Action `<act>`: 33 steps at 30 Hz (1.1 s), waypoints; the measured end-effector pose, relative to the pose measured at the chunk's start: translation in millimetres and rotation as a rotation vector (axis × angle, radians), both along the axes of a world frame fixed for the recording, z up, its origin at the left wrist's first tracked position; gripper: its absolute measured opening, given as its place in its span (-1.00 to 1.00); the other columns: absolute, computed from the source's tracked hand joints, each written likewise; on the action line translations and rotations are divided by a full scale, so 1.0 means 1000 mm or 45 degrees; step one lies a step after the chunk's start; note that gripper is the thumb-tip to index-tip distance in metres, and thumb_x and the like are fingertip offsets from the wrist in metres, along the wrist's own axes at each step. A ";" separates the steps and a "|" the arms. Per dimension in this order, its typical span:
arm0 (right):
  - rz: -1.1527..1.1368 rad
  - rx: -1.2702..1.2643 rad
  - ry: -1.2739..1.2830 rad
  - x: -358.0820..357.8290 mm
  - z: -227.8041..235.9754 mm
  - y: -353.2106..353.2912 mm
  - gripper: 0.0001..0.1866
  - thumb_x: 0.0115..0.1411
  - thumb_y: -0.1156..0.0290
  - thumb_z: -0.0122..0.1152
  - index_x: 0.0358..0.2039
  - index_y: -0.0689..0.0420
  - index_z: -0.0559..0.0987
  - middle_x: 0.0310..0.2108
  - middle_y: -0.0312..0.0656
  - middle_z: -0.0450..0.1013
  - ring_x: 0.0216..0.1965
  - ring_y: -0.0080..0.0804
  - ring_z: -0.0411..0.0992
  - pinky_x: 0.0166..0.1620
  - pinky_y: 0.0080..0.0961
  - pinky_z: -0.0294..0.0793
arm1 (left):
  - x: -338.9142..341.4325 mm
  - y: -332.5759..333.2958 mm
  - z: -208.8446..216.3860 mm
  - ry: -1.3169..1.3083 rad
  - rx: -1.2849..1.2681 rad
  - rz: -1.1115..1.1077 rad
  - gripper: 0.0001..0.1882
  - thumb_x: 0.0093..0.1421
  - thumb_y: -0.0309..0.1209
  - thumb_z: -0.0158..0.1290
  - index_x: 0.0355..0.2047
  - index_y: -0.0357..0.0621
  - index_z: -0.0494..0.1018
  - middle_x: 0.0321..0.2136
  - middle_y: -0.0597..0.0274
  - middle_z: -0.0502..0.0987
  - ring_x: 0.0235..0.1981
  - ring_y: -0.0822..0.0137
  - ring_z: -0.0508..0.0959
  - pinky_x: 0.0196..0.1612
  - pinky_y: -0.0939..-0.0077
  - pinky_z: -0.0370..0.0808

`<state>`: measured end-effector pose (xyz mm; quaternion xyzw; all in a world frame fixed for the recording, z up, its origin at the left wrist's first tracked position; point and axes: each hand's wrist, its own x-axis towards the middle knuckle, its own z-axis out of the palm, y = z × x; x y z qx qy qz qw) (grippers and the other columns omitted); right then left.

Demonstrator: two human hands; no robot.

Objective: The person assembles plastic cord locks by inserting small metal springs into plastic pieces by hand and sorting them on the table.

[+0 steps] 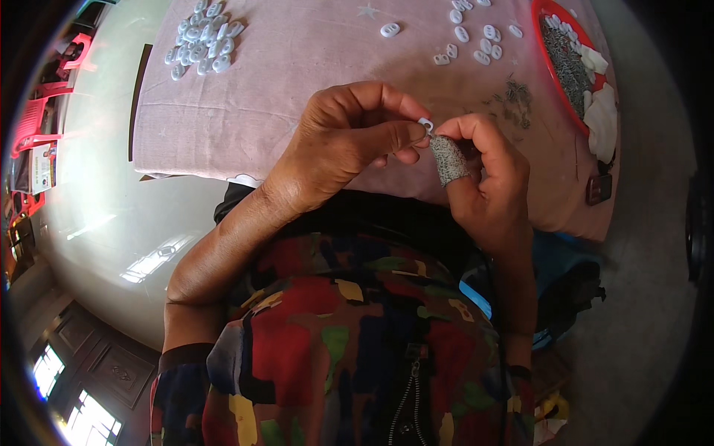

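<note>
Small white plastic piece [425, 125] at the fingertips, close over the near side of the pink cloth [282, 97].
Left hand [338, 137] pinches it between thumb and forefinger; right hand [487, 167], thumb in a speckled grey cover [449, 160], meets its lower end, though whether those tips grasp a tiny part I cannot tell. Best practice, I judge: firm left pinch, light push from the covered thumb, opening kept in sight. Outward: loose metal bits [513, 102], scattered white oval pieces [461, 34], heaped white pieces [199, 46] far left, red basin [552, 70] right.
</note>
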<state>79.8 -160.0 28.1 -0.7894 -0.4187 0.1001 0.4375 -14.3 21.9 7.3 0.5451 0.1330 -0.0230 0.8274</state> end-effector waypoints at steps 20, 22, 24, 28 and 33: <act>0.113 -0.089 -0.051 -0.001 0.014 0.010 -0.79 0.01 0.70 0.13 -0.30 0.22 0.48 -0.44 0.03 0.47 -0.41 0.05 0.50 -0.37 -0.27 0.47 | -0.004 0.007 0.002 -0.008 0.045 -0.060 -0.85 0.21 -0.50 0.20 -0.20 -0.19 0.58 -0.39 0.34 0.65 -0.44 0.61 0.57 -0.39 0.78 0.38; 0.118 -0.102 -0.052 0.000 0.013 0.013 -0.80 0.02 0.69 0.14 -0.30 0.23 0.49 -0.44 0.03 0.48 -0.41 0.05 0.51 -0.37 -0.28 0.47 | -0.004 0.009 0.001 0.000 0.058 -0.054 -0.85 0.21 -0.50 0.20 -0.20 -0.19 0.58 -0.39 0.34 0.65 -0.44 0.61 0.57 -0.39 0.77 0.38; 0.069 -0.033 0.029 0.000 0.008 0.016 -0.78 0.02 0.70 0.15 -0.28 0.23 0.51 -0.43 0.01 0.50 -0.39 -0.02 0.54 -0.36 -0.32 0.49 | -0.003 0.012 0.000 0.060 0.032 -0.033 -0.84 0.22 -0.46 0.20 -0.18 -0.17 0.57 -0.39 0.33 0.65 -0.44 0.59 0.57 -0.37 0.73 0.39; 0.077 0.033 0.020 0.003 0.010 0.017 -0.75 0.03 0.71 0.17 -0.24 0.23 0.53 -0.40 -0.04 0.52 -0.38 -0.15 0.56 -0.35 -0.36 0.50 | -0.001 0.015 -0.001 0.066 -0.122 -0.024 -0.83 0.23 -0.43 0.19 -0.17 -0.15 0.56 -0.38 0.31 0.64 -0.43 0.57 0.57 -0.36 0.71 0.40; 0.079 0.080 -0.014 0.004 0.009 0.013 -0.73 0.03 0.73 0.19 -0.22 0.22 0.55 -0.37 -0.09 0.53 -0.38 -0.27 0.54 -0.33 -0.41 0.50 | -0.001 0.014 -0.002 0.092 -0.195 -0.010 -0.82 0.23 -0.43 0.19 -0.16 -0.15 0.55 -0.36 0.29 0.64 -0.43 0.54 0.57 -0.37 0.70 0.40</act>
